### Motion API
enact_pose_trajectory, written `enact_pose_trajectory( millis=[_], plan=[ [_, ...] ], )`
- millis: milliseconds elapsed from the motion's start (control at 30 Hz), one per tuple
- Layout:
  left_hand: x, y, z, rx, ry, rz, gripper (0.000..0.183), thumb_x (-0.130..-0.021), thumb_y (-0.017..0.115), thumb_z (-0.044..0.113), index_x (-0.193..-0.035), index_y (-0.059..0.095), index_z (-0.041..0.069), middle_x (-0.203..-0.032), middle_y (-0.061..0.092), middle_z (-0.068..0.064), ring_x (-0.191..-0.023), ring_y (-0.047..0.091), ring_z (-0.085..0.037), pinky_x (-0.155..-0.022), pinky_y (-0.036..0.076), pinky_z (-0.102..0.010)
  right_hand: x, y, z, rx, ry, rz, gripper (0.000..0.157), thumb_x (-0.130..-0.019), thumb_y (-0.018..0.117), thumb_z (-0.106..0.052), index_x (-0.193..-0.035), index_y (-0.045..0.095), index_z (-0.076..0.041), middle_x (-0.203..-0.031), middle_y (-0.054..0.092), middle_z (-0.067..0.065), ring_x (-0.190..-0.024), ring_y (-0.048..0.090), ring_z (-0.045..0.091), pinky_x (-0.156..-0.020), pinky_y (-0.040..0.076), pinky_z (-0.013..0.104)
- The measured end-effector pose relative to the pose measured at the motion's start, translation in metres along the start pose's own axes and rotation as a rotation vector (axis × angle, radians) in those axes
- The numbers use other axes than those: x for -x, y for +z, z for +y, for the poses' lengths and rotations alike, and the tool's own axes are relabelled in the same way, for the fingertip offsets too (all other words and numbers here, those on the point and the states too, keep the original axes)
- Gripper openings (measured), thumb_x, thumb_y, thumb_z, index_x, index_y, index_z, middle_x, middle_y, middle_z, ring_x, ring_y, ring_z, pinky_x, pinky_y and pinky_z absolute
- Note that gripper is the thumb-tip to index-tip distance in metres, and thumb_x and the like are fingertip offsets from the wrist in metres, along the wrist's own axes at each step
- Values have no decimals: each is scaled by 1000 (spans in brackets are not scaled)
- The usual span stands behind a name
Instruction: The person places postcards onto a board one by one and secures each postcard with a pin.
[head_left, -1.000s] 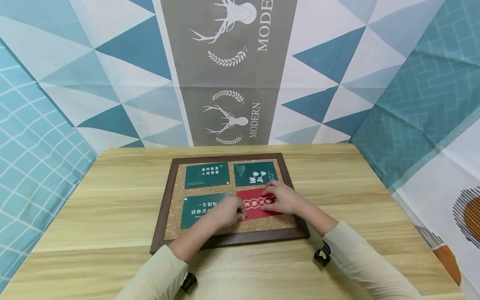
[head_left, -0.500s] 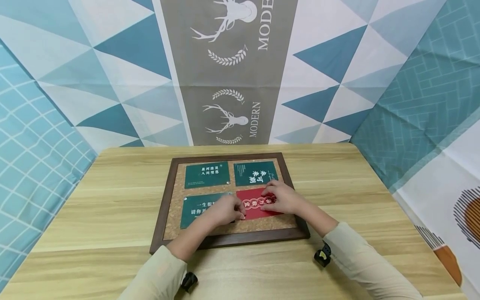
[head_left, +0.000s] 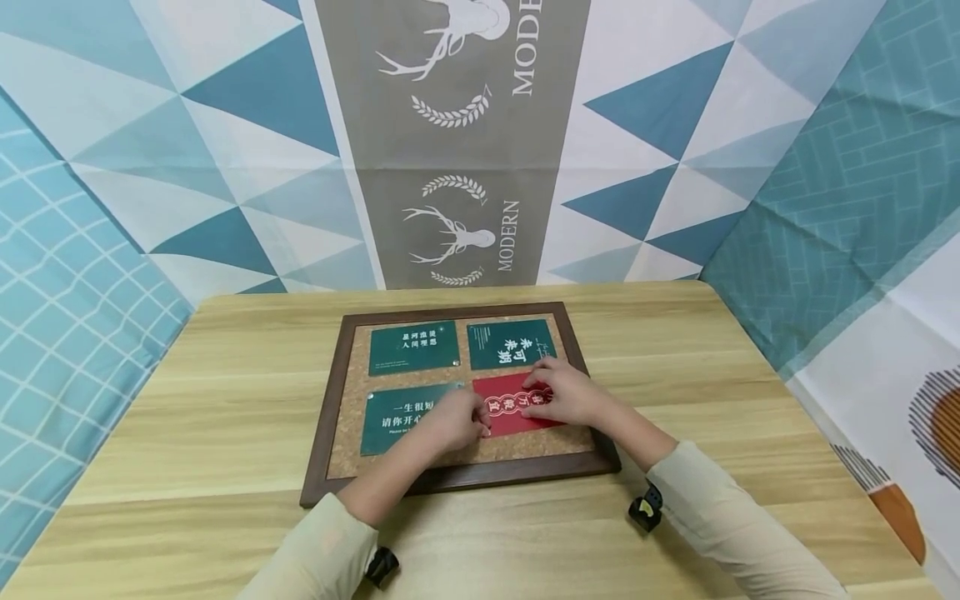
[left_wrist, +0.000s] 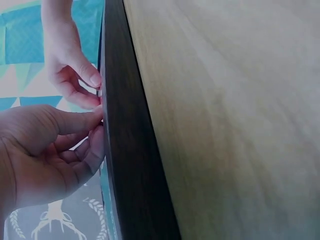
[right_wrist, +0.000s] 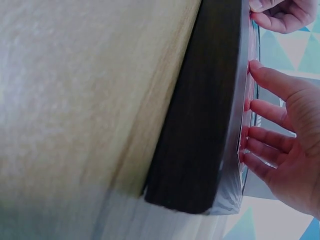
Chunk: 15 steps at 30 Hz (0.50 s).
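Observation:
A red card (head_left: 498, 421) with pale lettering lies on the lower right of a cork board (head_left: 351, 442) with a dark wood frame. My right hand (head_left: 566, 393) rests on the card's right part, fingers spread and fingertips pressing it flat. At the card's lower left corner, my left hand (head_left: 450, 419) pinches what looks like a small thumbtack, mostly hidden by thumb and forefinger. In the left wrist view, the left thumb and fingertips (left_wrist: 96, 116) meet right at the board face. The right wrist view shows the right fingertips (right_wrist: 254, 66) touching the red surface.
Three green cards with white lettering lie on the cork: upper left (head_left: 386, 354), upper right (head_left: 487, 357) and lower left (head_left: 375, 437). Small shiny tacks (head_left: 456, 363) show at some corners. The board lies on a wooden table (head_left: 225, 400), with patterned cloth (head_left: 465, 150) behind.
Both hands stay at the same places on the red card; the left fingers shift only slightly at its corner. The head view tilts a little.

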<state>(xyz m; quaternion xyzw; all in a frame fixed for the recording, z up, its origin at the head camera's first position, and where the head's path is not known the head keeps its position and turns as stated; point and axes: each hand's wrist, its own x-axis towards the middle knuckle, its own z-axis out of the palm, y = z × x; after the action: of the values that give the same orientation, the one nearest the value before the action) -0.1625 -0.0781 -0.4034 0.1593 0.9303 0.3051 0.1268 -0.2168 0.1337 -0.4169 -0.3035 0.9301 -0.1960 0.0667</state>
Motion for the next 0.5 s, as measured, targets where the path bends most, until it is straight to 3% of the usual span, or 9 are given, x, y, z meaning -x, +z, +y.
enact_pose_trajectory(
  millis=[233,367,500],
  plan=[
    [2,0,-11,91,34,2,10,-82,62,-2,-80,68,5,-77,63,-1,-69,54,-10,-62,46,-23,-2,0,-1,4,-15,-7,42,-77,75,-39,-107,68,-10,-120,56,11,-112,54,28,-97,46,42],
    [2,-3,-16,207,14,-24,10,-86,60,0,-91,68,4,-80,65,-2,-71,57,-11,-63,48,-24,-3,-2,0,2,-32,-6,39,-80,72,-35,-110,68,-9,-116,59,9,-108,56,25,-93,48,41],
    [1,-11,-22,311,-29,-12,13,-87,62,6,-99,68,6,-83,65,-2,-74,58,-12,-65,49,-25,-7,-5,1,-33,-47,71,36,-85,68,-30,-113,67,-8,-111,63,8,-104,58,23,-91,50,40]
  ],
)
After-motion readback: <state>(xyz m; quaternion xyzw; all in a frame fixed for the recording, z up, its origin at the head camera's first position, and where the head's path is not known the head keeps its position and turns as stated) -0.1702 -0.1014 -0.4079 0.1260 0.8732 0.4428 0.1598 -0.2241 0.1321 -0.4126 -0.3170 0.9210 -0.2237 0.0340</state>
